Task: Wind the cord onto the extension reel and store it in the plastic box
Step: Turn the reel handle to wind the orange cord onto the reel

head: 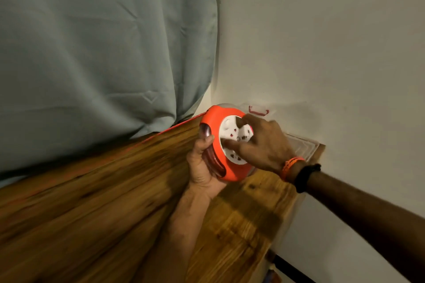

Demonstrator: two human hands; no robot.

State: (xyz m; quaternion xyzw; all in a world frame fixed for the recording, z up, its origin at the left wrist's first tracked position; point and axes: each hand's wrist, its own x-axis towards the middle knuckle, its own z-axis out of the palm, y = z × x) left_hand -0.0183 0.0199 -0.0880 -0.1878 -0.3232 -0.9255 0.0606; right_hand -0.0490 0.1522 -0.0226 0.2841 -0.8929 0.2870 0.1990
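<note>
So here's where I'm at. Nearest to me is the wooden tabletop (103, 202), a bit blurry in this shot, and my two forearms coming in over it. My left hand (202, 163) is wrapped around the edge of the orange extension reel (215, 135), palm underneath and fingers curled over the rim, holding it up off the wood and tilted so the white socket face (234, 138) points back at me. My right hand (259, 142) is on that white face, fingers (230, 143) pressed against it with the thumb up near the top, so I'd say it's gripping the hub to turn it.

Progress-wise: in the slot along the rim I can see loops of reddish cord (212, 156) sitting inside, so a good part of it looks wound already. I don't see any loose cord trailing across the wood, but my hands cover a lot and the frame is smeared, so I can't tell if the plug end is fully tucked in. My guess is the winding is close to finished or just done.

Behind the reel, against the wall (322, 41), there's the clear plastic box (301, 145), hard to make out since it's see-through, with a red latch (258, 110) showing above my knuckles. The reel isn't in it yet, so storing is still left. Curtain (103, 41) hangs at the far left.
</note>
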